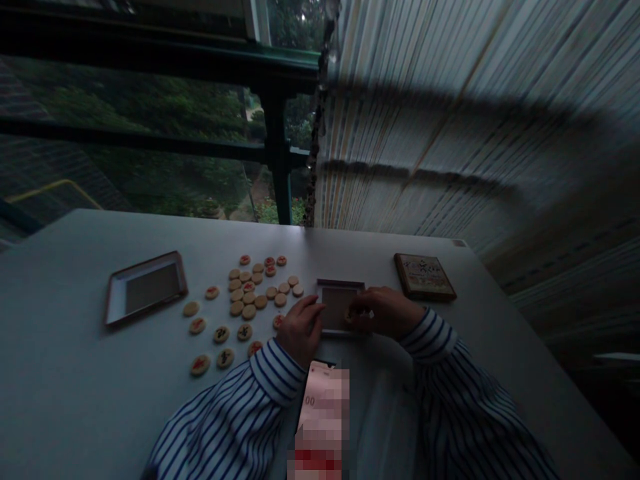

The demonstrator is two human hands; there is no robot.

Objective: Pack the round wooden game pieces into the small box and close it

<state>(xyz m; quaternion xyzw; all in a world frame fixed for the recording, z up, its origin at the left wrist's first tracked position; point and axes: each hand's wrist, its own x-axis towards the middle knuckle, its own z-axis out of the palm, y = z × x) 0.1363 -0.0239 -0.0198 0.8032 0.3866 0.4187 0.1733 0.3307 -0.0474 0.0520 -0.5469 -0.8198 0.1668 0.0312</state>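
My right hand (pixel 383 312) is over the right side of a shallow open box (pixel 341 285), its fingers closed on a round wooden xiangqi piece (pixel 349 316). At the box's left edge, my left hand (pixel 301 329) has its fingers curled against the rim; part of its grip is hidden. Left of that hand lie many loose xiangqi pieces, some face down and plain, like this plain piece (pixel 249 311). Others show red characters, such as this red-marked piece (pixel 200 365), or black ones, such as this black-marked piece (pixel 225 358).
A second shallow open tray (pixel 147 288) lies at the left of the white table (pixel 90 373). To the right is a closed flat box (pixel 425 276) with writing on top. A phone (pixel 320 390) lies between my forearms. Beyond the table are a window and a string curtain (pixel 400 127).
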